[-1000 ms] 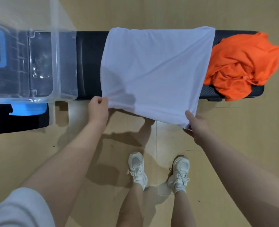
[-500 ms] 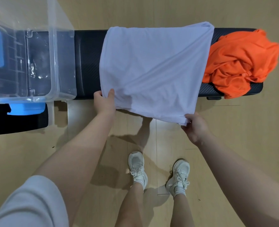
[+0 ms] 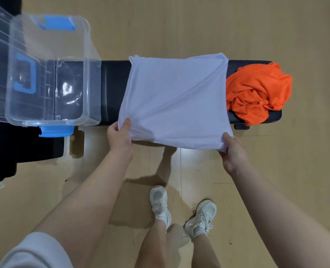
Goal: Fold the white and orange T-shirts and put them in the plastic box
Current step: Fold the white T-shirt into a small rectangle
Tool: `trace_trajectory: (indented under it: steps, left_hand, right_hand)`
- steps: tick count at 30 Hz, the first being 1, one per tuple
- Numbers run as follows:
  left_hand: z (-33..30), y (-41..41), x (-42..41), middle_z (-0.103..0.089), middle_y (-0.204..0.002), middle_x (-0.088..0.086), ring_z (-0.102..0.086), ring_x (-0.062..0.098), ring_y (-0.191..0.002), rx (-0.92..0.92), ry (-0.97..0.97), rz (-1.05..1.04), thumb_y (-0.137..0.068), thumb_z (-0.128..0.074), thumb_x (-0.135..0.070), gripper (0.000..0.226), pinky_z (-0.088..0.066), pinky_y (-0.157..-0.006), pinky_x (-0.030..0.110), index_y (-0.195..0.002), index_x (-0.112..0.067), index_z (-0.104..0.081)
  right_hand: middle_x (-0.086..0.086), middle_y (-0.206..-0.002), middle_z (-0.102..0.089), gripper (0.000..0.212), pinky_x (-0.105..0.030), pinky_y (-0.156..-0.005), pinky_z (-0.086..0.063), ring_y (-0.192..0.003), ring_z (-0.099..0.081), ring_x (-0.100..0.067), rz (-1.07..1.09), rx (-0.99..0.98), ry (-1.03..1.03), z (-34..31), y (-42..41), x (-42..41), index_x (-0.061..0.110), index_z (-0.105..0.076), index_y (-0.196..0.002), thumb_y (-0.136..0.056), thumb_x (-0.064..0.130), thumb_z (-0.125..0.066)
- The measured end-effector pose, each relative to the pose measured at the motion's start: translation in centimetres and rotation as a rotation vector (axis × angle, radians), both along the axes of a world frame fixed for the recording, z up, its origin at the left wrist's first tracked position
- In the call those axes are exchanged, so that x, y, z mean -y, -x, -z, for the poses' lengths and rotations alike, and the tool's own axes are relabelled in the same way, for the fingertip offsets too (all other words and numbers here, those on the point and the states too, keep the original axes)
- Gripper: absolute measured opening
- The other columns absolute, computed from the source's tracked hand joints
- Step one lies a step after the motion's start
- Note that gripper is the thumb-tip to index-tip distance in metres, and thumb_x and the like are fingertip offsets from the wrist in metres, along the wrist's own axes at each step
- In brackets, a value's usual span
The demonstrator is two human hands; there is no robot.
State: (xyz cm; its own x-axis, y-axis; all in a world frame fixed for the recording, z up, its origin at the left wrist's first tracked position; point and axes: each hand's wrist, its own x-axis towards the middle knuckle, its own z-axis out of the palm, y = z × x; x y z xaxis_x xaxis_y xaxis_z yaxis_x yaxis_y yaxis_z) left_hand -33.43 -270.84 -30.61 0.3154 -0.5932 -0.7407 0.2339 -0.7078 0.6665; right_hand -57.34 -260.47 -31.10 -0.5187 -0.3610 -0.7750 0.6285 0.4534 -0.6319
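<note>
I see the white T-shirt (image 3: 174,101) folded into a rough square, spread across the black counter (image 3: 114,89), with its near edge hanging off toward me. My left hand (image 3: 119,137) has its grip pinched shut on the near left corner, thumb on top, and creases fan out from that pinch across the cloth. My right hand (image 3: 233,153) has its grip closed on the near right corner. Beyond the right grip, the orange T-shirt (image 3: 257,93) lies crumpled, touching the white one's right edge. Left of the left grip sits the clear plastic box (image 3: 46,70), open, with blue latches.
</note>
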Motion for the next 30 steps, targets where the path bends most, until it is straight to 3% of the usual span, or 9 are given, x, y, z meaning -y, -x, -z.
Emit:
trace_trajectory:
  steps: [5,7,11,16,18,23,25,28,30]
  left_hand:
    - [-5.9,0.1,-1.6,-0.048,-0.109,0.004,-0.051,0.016,-0.094,0.189,0.094,-0.028,-0.092,-0.052,-0.017,0.021,-0.046,-0.083,0.028,-0.107,-0.019,-0.038]
    - [-8.1,0.1,-3.3,-0.046,-0.106,0.004,-0.047,0.017,-0.093,0.307,0.163,0.067,-0.091,-0.05,-0.013,0.015,-0.042,-0.081,0.027,-0.1,-0.018,-0.04]
    - [-12.4,-0.4,-7.7,-0.05,-0.089,0.001,-0.046,0.019,-0.085,0.448,0.202,0.318,-0.088,-0.051,-0.011,0.002,-0.039,-0.064,0.024,-0.087,-0.012,-0.051]
    - [-18.0,-0.4,-12.6,-0.051,-0.073,0.002,-0.047,0.019,-0.064,0.383,0.027,0.562,-0.087,-0.054,-0.01,0.017,-0.042,-0.06,0.024,-0.071,-0.014,-0.053]
    - [-19.3,-0.3,-13.3,-0.045,-0.065,0.003,-0.041,0.017,-0.057,0.316,0.041,0.6,-0.089,-0.053,-0.008,0.028,-0.039,-0.049,0.018,-0.063,-0.016,-0.047]
    - [-19.0,-0.2,-12.0,-0.041,-0.071,0.006,-0.039,0.017,-0.058,0.187,-0.034,0.406,-0.088,-0.048,-0.007,0.012,-0.033,-0.033,0.01,-0.077,-0.009,-0.052]
    - [-18.1,0.3,-10.6,-0.04,-0.072,0.006,-0.04,0.017,-0.059,0.144,-0.064,0.356,-0.087,-0.048,-0.008,0.005,-0.038,-0.036,0.011,-0.082,-0.009,-0.048]
    - [-15.4,0.7,-7.2,-0.051,-0.083,0.005,-0.053,0.018,-0.069,0.099,-0.213,0.195,-0.087,-0.056,-0.013,0.007,-0.052,-0.061,0.02,-0.094,-0.013,-0.055]
    - [-13.4,1.0,-4.0,-0.056,-0.071,0.005,-0.052,0.013,-0.054,0.044,-0.306,0.111,-0.087,-0.059,-0.015,0.007,-0.049,-0.046,0.018,-0.088,-0.009,-0.056]
  right_hand:
    - [-0.001,-0.079,-0.059,0.017,-0.017,-0.049,-0.05,-0.066,-0.057,-0.011,-0.104,-0.076,0.088,-5.0,1.0,-1.0,0.014,-0.049,-0.078,-0.093,0.007,-0.049]
    - [-0.003,-0.083,-0.062,0.002,-0.017,-0.048,-0.049,-0.066,-0.059,-0.012,-0.14,-0.104,0.119,-6.8,1.7,-1.9,0.009,-0.054,-0.089,-0.09,0.008,-0.052]
    - [-0.01,-0.102,-0.063,0.053,-0.023,-0.056,-0.051,-0.081,-0.061,-0.02,-0.19,-0.2,0.132,-11.5,2.8,-5.0,0.002,-0.05,-0.118,-0.069,0.017,-0.064]
    - [0.0,-0.077,-0.051,0.013,-0.018,-0.047,-0.043,-0.068,-0.049,-0.014,-0.283,-0.316,0.122,-16.7,3.8,-8.9,0.013,-0.056,-0.088,-0.075,0.009,-0.057]
    - [0.001,-0.075,-0.051,0.015,-0.018,-0.05,-0.044,-0.071,-0.048,-0.016,-0.325,-0.319,0.106,-17.4,4.3,-9.6,0.017,-0.056,-0.072,-0.08,0.005,-0.053]
    - [0.0,-0.072,-0.052,0.019,-0.029,-0.062,-0.04,-0.078,-0.046,-0.02,-0.286,-0.249,0.055,-17.4,5.6,-7.5,0.019,-0.056,-0.063,-0.079,0.009,-0.058]
    - [0.0,-0.071,-0.052,0.019,-0.03,-0.063,-0.038,-0.076,-0.046,-0.02,-0.288,-0.225,0.046,-16.7,6.1,-5.6,0.019,-0.057,-0.064,-0.079,0.008,-0.058]
    - [0.0,-0.072,-0.053,0.018,-0.024,-0.054,-0.044,-0.068,-0.05,-0.016,-0.256,-0.154,-0.001,-15.5,6.2,-1.9,0.018,-0.057,-0.069,-0.083,0.007,-0.057]
    - [0.0,-0.074,-0.055,0.014,-0.023,-0.051,-0.047,-0.066,-0.052,-0.015,-0.203,-0.088,-0.052,-14.1,6.4,1.2,0.017,-0.057,-0.074,-0.085,0.008,-0.056]
